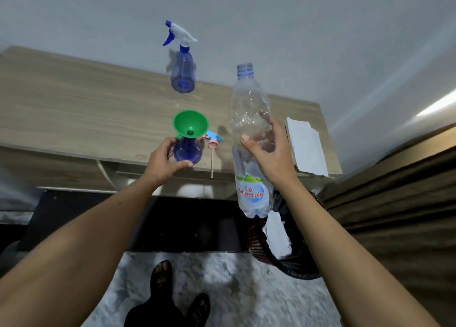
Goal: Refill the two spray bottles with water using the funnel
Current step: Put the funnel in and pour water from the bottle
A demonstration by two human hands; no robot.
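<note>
A: Spray bottles, status?

B: Two on the wooden table [74,109]; near spray bottle [188,150] sits at the front edge, head off, green funnel [190,124] seated upright in its neck; my left hand [165,162] grips its body, thumb at the base, fingers curled round the far side.

A: And the far one?

B: Far spray bottle [183,72] stands upright at the back by the wall, blue-and-white trigger head [178,34] still on; well apart from both hands.

A: Water source?

B: Water bottle [251,139], clear plastic, "Le Minerale" label, cap off; my right hand [267,154] holds it round the middle, thumb on the near side, fingers wrapped behind; it's lifted off the table, roughly upright, mouth up and tilted slightly away from me; upper part looks empty; can't tell how much water is left in the lower part.

A: Where's the removed head?

B: Pink-and-blue trigger head [212,140] lies on the table just right of the near bottle, between it and the water bottle; its dip tube [212,162] points toward me, past the table edge.

A: Anything else around?

B: White paper [307,146] at the table's right end; dark waste basket [291,247] on the floor below my right forearm, with white paper inside; my sandalled feet [180,289] on a mottled floor.
</note>
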